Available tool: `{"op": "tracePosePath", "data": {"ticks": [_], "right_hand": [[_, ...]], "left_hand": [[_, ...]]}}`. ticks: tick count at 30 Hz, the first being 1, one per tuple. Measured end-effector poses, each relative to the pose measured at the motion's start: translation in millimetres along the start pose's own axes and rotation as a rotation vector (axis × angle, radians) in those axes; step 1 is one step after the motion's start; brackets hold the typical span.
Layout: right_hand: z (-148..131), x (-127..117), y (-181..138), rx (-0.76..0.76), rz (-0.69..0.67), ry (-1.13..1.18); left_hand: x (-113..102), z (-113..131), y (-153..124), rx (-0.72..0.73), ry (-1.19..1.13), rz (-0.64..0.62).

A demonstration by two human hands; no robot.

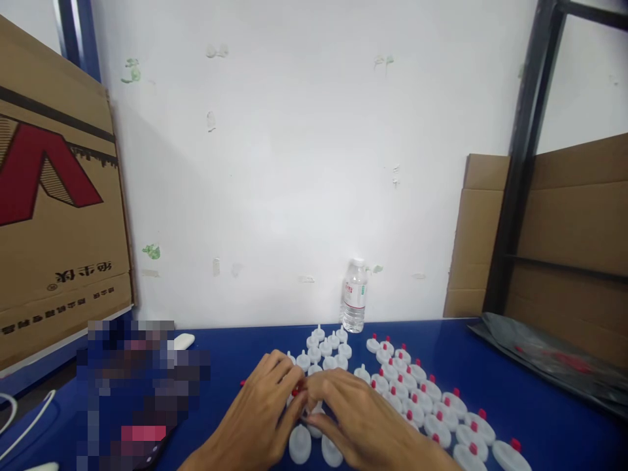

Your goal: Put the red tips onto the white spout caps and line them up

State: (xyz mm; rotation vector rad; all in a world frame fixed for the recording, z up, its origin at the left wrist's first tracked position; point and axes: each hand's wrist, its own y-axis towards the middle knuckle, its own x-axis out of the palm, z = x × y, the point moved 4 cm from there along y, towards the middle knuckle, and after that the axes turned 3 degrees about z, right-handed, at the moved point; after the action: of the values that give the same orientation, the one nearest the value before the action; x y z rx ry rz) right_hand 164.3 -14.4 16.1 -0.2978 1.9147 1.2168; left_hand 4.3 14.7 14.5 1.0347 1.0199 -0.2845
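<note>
My left hand (265, 402) and my right hand (346, 405) meet at the front middle of the table, fingertips pinched close together. A small red cap (295, 392) shows between the left fingers. What the fingertips grip is mostly hidden by the hands. Just below them lie white translucent oval nozzle lids (299, 445), and another lid (332, 451) sits under my right hand. Behind the hands stands a cluster of white lids with bare upright spouts (326, 347). To the right, rows of similar lids carry red caps on their spouts (415, 412).
A water bottle (354, 297) stands against the white wall. On the left are a large printed carton (59, 196), a blurred-out patch and a white cable (29, 425). At right, a dark plastic bag (549, 366) lies near cardboard (478, 235) and a metal post (523, 157).
</note>
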Motion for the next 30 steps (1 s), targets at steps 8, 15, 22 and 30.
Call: {"op": "tracePosePath", "data": {"ticks": [8,15,22,30], "right_hand": [[-1,-6,6,-0.051,-0.027,-0.051],[26,-23,2,-0.059,0.087,-0.337],[49,-42,0,0.228,0.065,-0.135],[41,-31,-3,0.342,-0.134,-0.021]], "left_hand": [[4,-1,3,-0.126,-0.239,0.044],[0,-29,-1,-0.456,-0.392,0.184],[-12,-62,-1,-0.501,0.079,0.130],[8,-80,-5,-0.482,0.141,-0.059]]}}
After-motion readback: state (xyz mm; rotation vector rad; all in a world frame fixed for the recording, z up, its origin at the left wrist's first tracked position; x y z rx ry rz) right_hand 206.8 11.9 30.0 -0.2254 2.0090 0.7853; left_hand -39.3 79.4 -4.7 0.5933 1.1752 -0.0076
